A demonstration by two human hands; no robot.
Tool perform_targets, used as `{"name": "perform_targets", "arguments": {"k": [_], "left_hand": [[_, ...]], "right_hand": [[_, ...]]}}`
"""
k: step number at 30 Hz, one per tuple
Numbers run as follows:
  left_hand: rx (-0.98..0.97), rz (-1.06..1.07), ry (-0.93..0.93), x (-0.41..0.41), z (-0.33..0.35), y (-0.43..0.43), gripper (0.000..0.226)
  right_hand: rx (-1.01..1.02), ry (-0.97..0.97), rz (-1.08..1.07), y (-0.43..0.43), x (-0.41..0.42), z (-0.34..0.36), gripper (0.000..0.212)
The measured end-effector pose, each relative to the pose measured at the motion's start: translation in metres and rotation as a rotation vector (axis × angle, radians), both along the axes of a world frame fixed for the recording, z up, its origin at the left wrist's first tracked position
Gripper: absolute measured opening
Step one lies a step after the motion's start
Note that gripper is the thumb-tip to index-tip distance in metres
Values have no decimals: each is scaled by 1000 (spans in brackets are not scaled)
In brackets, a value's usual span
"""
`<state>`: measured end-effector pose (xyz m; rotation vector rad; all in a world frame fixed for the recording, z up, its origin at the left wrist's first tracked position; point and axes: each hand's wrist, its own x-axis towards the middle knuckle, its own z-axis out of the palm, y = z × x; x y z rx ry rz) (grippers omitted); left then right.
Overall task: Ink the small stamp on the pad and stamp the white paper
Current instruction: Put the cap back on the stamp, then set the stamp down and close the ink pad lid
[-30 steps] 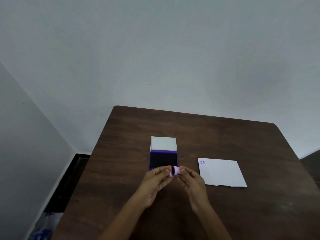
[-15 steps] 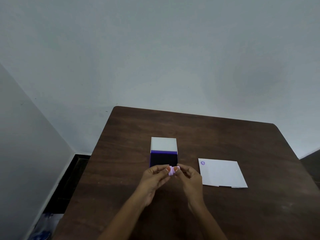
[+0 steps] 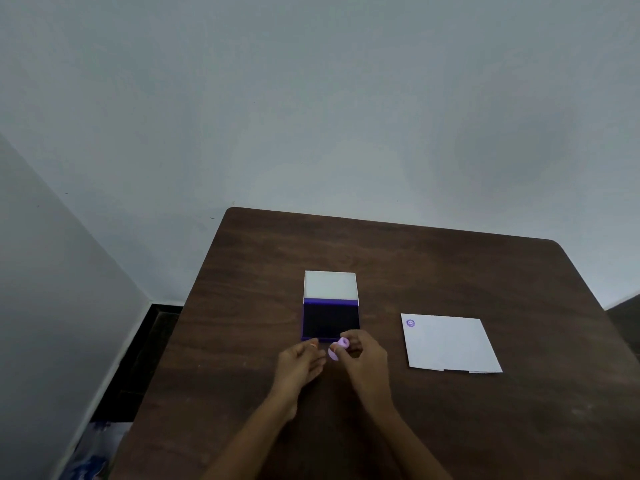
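The small pink stamp (image 3: 343, 342) is pinched in the fingertips of my right hand (image 3: 365, 358), just at the near edge of the open ink pad (image 3: 330, 322). A second pink piece (image 3: 333, 355) shows just below it by my thumb; I cannot tell whether it is held or lies on the table. My left hand (image 3: 300, 362) is a little to the left, fingers stretched out and holding nothing. The pad's white lid (image 3: 330, 285) is folded back behind the dark ink surface. The white paper (image 3: 450, 344) lies to the right with one purple print (image 3: 410, 323) in its far left corner.
Everything sits on a dark brown wooden table (image 3: 415, 271) that stands against a pale wall. The table's left edge drops to a dark floor, where some blue and white stuff (image 3: 91, 459) lies.
Both hands were together on the pink stamp. Now my left hand has let go and drawn back to the left, and the stamp stays in my right hand.
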<state>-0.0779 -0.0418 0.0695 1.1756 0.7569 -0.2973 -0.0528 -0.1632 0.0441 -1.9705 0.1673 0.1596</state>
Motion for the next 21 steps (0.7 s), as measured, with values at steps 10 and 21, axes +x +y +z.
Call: {"name": "perform_targets", "arguments": {"k": [10, 21], "left_hand": [[330, 17, -67, 11, -24, 27, 18], [686, -60, -138, 68, -29, 35, 38]], "right_hand": [[-388, -151, 352, 0, 5, -34, 13], [-41, 9, -171, -5, 74, -7, 29]]}}
